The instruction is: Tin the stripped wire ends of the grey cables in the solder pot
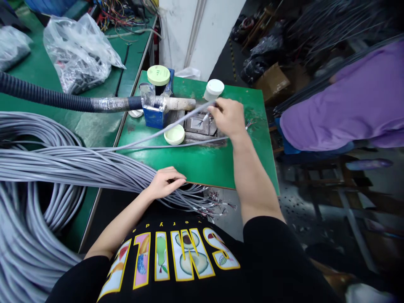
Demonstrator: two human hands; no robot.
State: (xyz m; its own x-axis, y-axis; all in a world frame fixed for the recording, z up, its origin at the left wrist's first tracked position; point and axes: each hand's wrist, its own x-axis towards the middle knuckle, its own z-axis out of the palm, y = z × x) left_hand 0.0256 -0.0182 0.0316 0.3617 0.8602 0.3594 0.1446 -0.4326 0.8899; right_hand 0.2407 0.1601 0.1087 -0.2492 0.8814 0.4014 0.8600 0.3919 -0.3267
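Observation:
My right hand [229,115] pinches a grey cable [176,122] near its end. The stripped tip with thin wires points down over a dark metal block with a bright rectangular patch [197,122]. A second grey cable [202,143] crosses the green board [205,166], passing below my right wrist; its fanned wires lie beyond. My left hand [166,182] is curled over a thick bundle of grey cables [104,166] at the board's near edge, its fingertips partly hidden. The bundle's stripped wire ends [214,202] hang below that edge.
An open pale-green tin [174,134] sits before the block. A ribbed black hose [63,99] leads to a pale nozzle [179,104] on a blue box [153,117]. Behind are a lidded jar [158,75] and a white tub [214,87]. A person in purple [344,101] is at right.

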